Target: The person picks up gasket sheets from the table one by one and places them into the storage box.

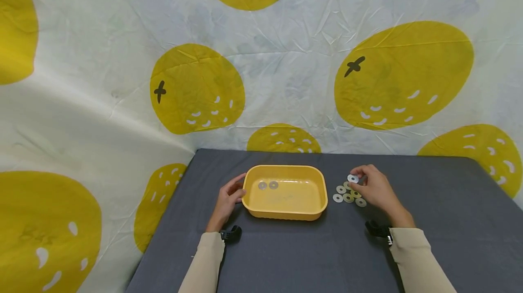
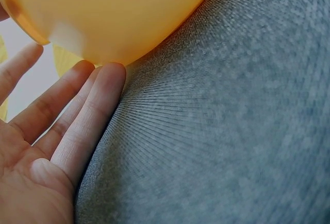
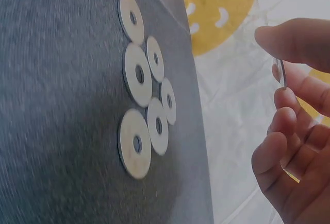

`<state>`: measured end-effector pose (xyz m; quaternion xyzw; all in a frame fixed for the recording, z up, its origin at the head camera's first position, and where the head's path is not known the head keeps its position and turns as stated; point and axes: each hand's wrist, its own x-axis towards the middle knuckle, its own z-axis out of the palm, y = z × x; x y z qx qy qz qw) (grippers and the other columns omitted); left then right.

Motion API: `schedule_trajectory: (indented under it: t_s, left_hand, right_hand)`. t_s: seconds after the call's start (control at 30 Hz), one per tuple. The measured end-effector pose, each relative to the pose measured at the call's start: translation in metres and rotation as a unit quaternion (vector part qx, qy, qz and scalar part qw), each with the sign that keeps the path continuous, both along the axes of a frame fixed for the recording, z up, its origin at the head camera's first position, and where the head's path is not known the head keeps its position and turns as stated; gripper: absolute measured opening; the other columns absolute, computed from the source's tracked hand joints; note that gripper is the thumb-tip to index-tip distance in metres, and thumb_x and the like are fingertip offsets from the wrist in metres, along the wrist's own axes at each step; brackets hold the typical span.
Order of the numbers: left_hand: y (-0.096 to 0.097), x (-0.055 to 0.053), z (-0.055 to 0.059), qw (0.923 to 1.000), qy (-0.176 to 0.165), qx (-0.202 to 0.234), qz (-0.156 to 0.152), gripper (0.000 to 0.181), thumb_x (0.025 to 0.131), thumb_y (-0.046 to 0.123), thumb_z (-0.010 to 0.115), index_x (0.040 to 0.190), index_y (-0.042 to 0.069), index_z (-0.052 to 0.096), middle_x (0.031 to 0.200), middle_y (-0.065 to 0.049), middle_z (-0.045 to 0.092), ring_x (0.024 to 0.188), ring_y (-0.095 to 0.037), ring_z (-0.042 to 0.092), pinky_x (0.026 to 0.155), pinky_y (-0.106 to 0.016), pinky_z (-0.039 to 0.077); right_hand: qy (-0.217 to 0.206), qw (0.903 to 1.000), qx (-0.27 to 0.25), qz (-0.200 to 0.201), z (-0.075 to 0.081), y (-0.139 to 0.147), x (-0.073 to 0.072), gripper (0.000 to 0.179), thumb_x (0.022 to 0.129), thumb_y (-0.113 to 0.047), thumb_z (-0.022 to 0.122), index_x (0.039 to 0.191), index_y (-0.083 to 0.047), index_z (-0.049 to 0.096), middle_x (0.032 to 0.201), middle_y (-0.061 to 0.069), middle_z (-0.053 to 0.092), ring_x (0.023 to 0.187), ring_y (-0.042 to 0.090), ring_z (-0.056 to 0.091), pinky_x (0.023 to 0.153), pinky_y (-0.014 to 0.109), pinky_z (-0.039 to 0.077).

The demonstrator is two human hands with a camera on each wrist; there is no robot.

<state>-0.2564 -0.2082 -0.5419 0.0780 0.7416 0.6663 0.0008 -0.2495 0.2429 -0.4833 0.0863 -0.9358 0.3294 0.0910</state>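
A yellow plastic basin [image 1: 286, 215] stands on the dark grey cloth. My left hand [image 1: 227, 198] is at its left side. In the left wrist view, straight fingers [image 2: 93, 113] touch the basin's outer wall [image 2: 124, 18], while the thumb is mostly out of sight. My right hand [image 1: 379, 192] pinches a flat metal washer [image 1: 353, 178] between thumb and fingers. That washer [image 3: 281, 73] appears edge-on in the right wrist view, raised off the cloth. Beneath and beside this hand lie several loose washers [image 3: 135, 142]. Two more washers, including one silver washer [image 1: 263, 186], lie inside the basin.
The grey cloth [image 1: 294, 256] covers the whole tabletop. Behind and to the left hangs a white sheet [image 1: 286, 79] printed with yellow fruit. Black bands, one of them a wrist strap [image 1: 379, 229], sit on both wrists at the beige sleeves.
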Motion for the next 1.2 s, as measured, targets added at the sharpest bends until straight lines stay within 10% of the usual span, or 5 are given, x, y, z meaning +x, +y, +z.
schedule_trajectory:
  t_s: [1.2]
  left_hand:
    - [0.002,0.001,-0.004,0.9996,0.023,0.006,0.014,0.052,0.097,0.012,0.066,0.148,0.018,0.056,0.129,-0.025,0.066,0.111,-0.042,0.067,0.076,-0.029,0.062]
  right_hand:
    - [0.055,0.9942,-0.044,0.082,0.019,-0.092,0.012,0.026,0.089,-0.015,0.079,0.111,-0.005,0.068,0.098,0.01,0.057,0.073,0.017,0.047,0.064,0.027,0.04]
